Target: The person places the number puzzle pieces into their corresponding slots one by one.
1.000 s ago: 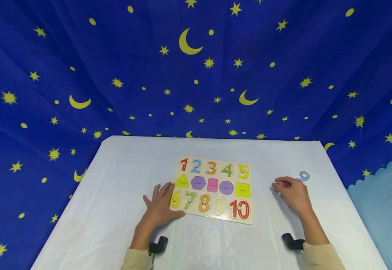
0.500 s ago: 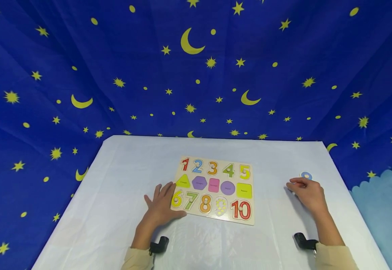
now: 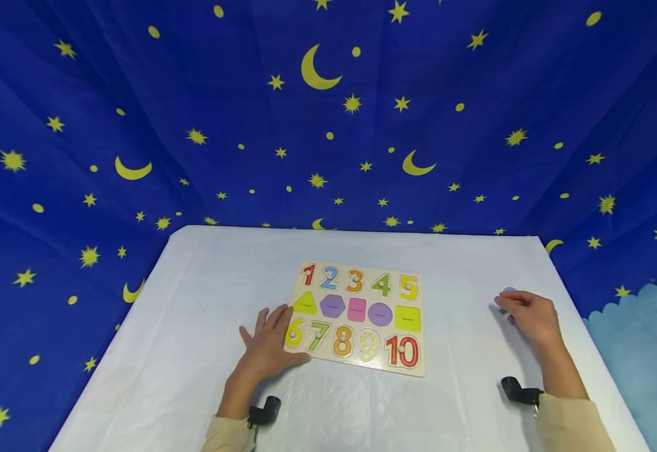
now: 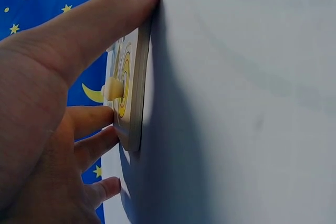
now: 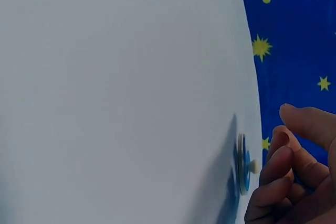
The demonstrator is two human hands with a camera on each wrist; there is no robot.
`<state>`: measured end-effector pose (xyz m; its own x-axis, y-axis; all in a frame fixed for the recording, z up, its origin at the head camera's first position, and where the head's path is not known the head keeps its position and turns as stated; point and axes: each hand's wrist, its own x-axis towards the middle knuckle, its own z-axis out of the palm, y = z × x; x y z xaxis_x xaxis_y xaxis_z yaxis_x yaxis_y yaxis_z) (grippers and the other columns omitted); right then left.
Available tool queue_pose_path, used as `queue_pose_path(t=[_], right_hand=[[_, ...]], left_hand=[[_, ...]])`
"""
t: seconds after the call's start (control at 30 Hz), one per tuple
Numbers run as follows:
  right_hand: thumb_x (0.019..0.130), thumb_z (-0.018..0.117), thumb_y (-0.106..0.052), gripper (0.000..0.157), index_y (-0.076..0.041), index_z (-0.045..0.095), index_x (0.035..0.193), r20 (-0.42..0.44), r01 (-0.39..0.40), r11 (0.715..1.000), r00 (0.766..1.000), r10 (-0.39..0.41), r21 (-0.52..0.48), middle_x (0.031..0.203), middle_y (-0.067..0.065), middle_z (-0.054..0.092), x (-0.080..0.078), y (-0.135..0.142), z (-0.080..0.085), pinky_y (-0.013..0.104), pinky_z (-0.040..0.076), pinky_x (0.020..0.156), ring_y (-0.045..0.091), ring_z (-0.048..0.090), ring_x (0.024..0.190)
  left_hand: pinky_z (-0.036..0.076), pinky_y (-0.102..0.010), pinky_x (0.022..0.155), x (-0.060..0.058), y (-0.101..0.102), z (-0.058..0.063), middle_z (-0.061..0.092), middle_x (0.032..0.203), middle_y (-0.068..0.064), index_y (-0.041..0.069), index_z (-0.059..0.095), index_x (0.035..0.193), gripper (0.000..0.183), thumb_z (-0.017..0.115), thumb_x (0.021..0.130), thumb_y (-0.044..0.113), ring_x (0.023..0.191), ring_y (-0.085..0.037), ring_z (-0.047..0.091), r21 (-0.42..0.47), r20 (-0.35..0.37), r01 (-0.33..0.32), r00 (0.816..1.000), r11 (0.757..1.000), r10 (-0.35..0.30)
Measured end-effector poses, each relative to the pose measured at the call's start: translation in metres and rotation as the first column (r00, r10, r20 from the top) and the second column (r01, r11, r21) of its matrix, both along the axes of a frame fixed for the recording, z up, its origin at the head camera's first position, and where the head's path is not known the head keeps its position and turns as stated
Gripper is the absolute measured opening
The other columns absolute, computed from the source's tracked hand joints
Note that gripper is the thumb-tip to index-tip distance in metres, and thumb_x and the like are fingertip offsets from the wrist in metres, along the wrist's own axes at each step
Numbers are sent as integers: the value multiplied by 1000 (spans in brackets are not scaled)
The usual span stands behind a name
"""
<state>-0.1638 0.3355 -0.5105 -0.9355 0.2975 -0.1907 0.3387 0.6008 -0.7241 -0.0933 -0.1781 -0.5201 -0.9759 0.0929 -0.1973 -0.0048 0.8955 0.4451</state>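
A wooden number puzzle board [image 3: 376, 364] lies on the table, with knobbed numbers standing in their slots. Its 9 slot [image 3: 369, 344] is bare and shows yellow dots. My left hand [image 3: 269, 348] rests at the board's lower left corner, fingers spread on the left edge and thumb along the front edge. Beyond my right hand [image 3: 534, 317] lies the blue number 9 piece [image 5: 242, 163], mostly hidden by the hand in the head view. The right fingers are loosely bent, thumb apart from them, and the piece's knob [image 5: 254, 166] is just clear of them.
A white cover lies over the table [image 3: 221, 263]. Behind it hangs a blue cloth [image 3: 249, 125] with yellow moons and stars. A light blue panel [image 3: 639, 358] stands at the right. Each wrist bears a small black camera [image 3: 265, 411].
My right hand has moved right, and lately slightly forward, over towards the blue number 9 piece, covering most of it in the head view. The left hand and board have stayed in place.
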Motion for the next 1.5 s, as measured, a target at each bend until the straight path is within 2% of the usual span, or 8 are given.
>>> queue_pose_path(t=[0.27,0.43,0.53,0.63,0.77,1.0,1.3,1.5], right_hand=[[90,64,-39,52,-1,60,125,41,144,987,989,-142,-70,85,3,62,-8,14,-12,26,44,52,13,57,65],[90,64,-41,54,-3,58,128,61,195,977,980,-190,-88,83,2,60,-10,18,-18,26,44,50,12,57,62],[89,64,-44,57,-3,58,128,60,195,978,980,-191,-71,81,1,60,-13,19,-19,26,44,48,11,57,60],[89,62,-45,57,-3,59,128,75,186,982,980,-183,-40,88,5,61,-14,18,-19,26,45,47,13,56,63],[91,60,-41,53,-3,59,128,96,175,985,980,-173,-7,99,11,59,-13,16,-19,25,45,48,16,55,70],[93,59,-37,50,0,60,126,79,168,986,982,-169,26,104,14,59,-12,13,-19,25,42,51,24,51,83],[92,60,-38,47,0,63,121,76,186,982,979,-188,38,96,11,59,-10,12,-21,26,40,54,23,50,82],[92,61,-36,45,0,65,119,42,155,987,987,-157,44,90,8,60,-10,6,-21,24,40,52,20,50,78]], left_hand=[[-4,-78,95,-1,1,0,26,155,-9,13,31,151,106,82,66,51,142,-40,6,1,5,0,1000,1000,0],[-4,-78,95,-1,-1,-1,25,156,-8,13,30,152,107,81,67,52,142,-39,6,-7,12,3,1000,1000,-3],[-4,-78,95,-1,-2,-2,25,156,-8,13,30,152,107,81,67,53,142,-39,6,-11,11,4,1000,1000,-4],[-4,-78,95,-1,-3,-2,25,156,-8,13,30,152,107,81,67,54,142,-39,6,-9,8,5,1000,1000,-5],[-4,-78,95,0,-3,-1,25,156,-8,13,30,152,107,80,67,54,142,-39,6,-7,6,6,1000,1000,-6],[-5,-78,95,0,-3,-4,24,156,-8,14,30,152,107,80,67,54,142,-40,5,3,-4,7,1000,1000,-7],[-5,-78,94,0,-3,-7,24,156,-8,14,30,152,108,81,66,54,142,-40,5,17,-15,6,1000,1000,-5],[-6,-77,95,1,-4,-5,24,156,-8,13,30,152,108,81,66,54,142,-40,6,12,-10,6,1000,1000,-5]])
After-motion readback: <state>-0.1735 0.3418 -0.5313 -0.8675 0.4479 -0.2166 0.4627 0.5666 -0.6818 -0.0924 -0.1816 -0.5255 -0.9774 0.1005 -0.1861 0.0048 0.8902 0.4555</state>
